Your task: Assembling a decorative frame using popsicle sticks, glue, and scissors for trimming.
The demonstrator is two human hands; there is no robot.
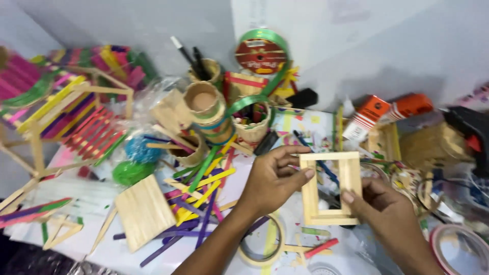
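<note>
Hands first: your left hand (272,181) pinches the left side of a square craft-stick frame (331,188), and your right hand (384,206) grips its right side, thumb pressed on the wood. You hold it above the cluttered table (127,252), near loose coloured sticks (204,196) and a tape roll (262,244).

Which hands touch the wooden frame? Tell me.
Touching, both: head view shows left hand fingers on the frame's left side, right hand thumb on its right.
</note>
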